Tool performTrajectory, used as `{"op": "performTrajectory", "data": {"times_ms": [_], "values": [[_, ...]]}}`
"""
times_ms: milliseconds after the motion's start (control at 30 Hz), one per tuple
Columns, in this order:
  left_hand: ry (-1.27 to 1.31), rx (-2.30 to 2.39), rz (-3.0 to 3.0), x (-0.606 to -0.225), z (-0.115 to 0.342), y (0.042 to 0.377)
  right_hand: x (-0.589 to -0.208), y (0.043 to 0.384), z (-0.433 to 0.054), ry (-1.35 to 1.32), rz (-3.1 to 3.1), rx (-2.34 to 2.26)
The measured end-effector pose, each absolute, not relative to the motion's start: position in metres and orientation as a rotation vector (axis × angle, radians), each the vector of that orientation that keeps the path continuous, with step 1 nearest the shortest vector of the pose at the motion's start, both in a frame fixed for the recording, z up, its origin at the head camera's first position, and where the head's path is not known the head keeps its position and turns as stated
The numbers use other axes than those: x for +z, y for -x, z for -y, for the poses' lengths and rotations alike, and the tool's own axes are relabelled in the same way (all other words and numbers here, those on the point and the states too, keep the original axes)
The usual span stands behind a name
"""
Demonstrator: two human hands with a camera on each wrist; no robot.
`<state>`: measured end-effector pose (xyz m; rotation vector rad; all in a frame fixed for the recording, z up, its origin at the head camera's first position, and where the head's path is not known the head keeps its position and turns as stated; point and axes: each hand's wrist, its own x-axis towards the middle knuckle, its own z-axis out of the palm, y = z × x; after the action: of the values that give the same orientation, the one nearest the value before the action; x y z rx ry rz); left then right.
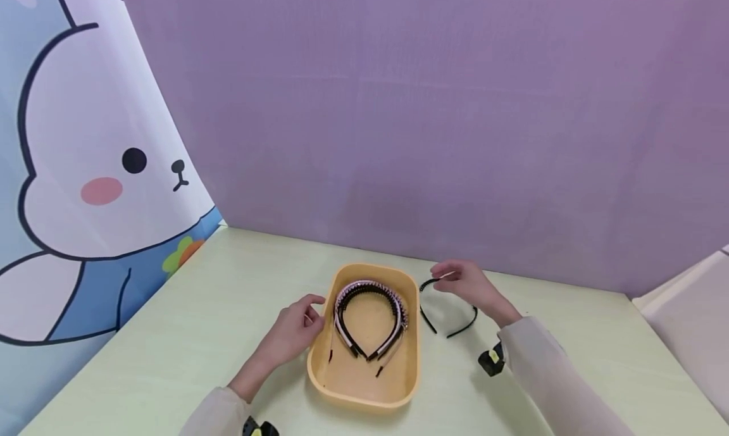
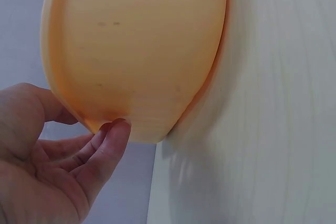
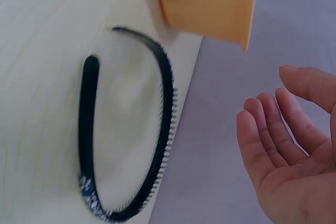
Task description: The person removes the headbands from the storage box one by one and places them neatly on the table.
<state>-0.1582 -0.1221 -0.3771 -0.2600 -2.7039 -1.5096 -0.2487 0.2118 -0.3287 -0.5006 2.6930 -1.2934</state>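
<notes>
My left hand point(image 1: 292, 332) grips the left side of a yellow plastic bin point(image 1: 364, 405), with thumb and fingers on either side of its rim in the left wrist view. Inside the bin lie several headbands, nested together; a black toothed headband point(image 1: 370, 288) and paler ones show among them. To the bin's right, a black headband point(image 3: 167, 108) with small teeth and shiny stones lies on the table. Over its far part hovers my right hand point(image 1: 468, 287). Fingers loosely bent and thumb apart, that hand holds nothing in the right wrist view.
The pale table point(image 1: 239, 278) ends at a purple backdrop point(image 1: 398, 138) just behind the bin. A cartoon-print cloth point(image 1: 80, 126) hangs at the left, and white fabric point(image 1: 691, 309) borders the right side.
</notes>
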Motion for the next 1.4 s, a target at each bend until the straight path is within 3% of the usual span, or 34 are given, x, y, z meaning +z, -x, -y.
{"op": "performTrajectory", "data": {"times_ms": [700, 1400], "values": [[0.262, -1.515, 2.710, -0.380, 0.122, 0.159, -0.333, 0.244, -0.167, 0.685, -2.589, -1.331], [0.273, -1.507, 2.717, -0.377, 0.126, 0.156, -0.343, 0.249, -0.134, 0.655, -2.598, -1.212]]}}
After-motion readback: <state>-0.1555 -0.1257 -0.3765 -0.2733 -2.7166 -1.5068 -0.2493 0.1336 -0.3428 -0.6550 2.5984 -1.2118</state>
